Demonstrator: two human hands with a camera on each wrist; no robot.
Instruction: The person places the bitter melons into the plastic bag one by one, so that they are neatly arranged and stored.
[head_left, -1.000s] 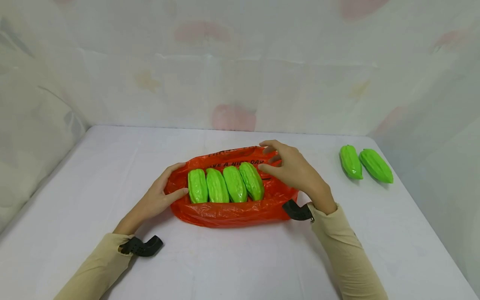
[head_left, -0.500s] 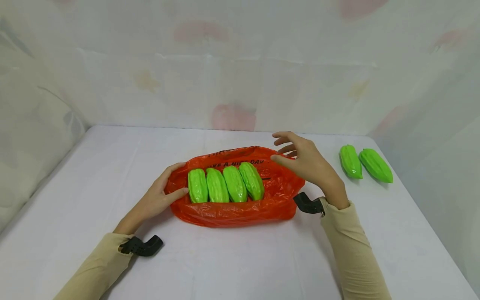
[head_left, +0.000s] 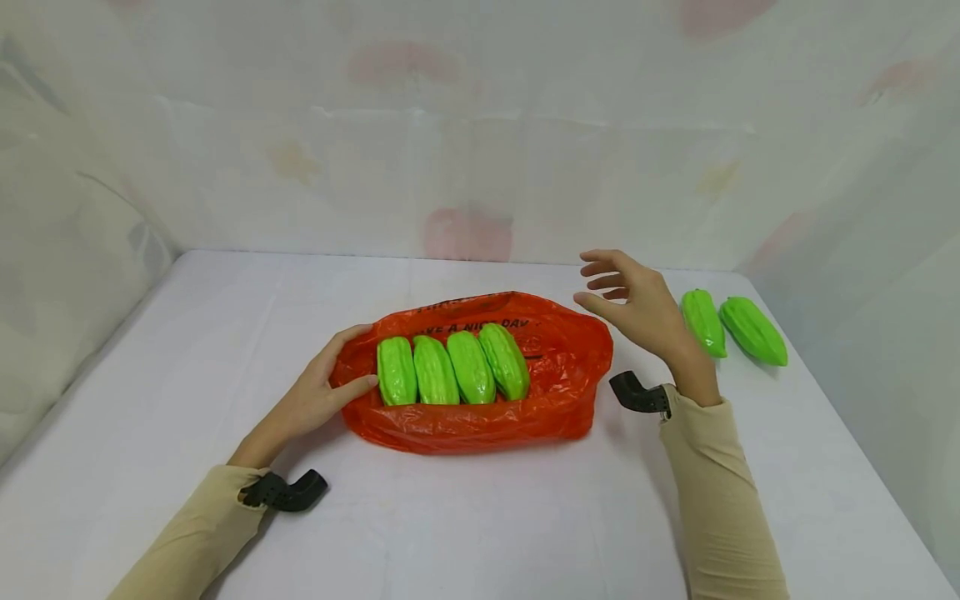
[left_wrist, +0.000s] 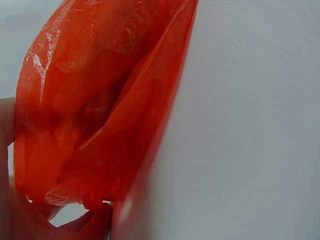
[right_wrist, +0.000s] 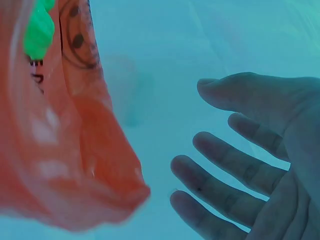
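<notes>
A red plastic bag [head_left: 558, 375] with black print lies with its mouth spread wide in the head view. Several bright green, ridged, elongated fruits [head_left: 433, 371] sit side by side inside it. My left hand [head_left: 318, 392] holds the bag's left end between thumb and fingers; the left wrist view shows the red film [left_wrist: 100, 110] close up, hiding parts of the fingers. My right hand [head_left: 647, 308] hovers beyond the bag's right end, fingers loosely bent and holding nothing. In the right wrist view its thumb and fingers [right_wrist: 220, 195] are spread, apart from the bag.
Two more green ridged fruits [head_left: 752, 331] lie near the far right corner of the white table [head_left: 480, 525], just right of my right hand. A pale patterned cloth wall [head_left: 480, 150] stands behind the table. Each wrist bears a black camera mount [head_left: 637, 393].
My right hand has moved away from the bag's right side, rightward and farther back toward the two loose fruits. My left hand, the bag and its fruits stay put.
</notes>
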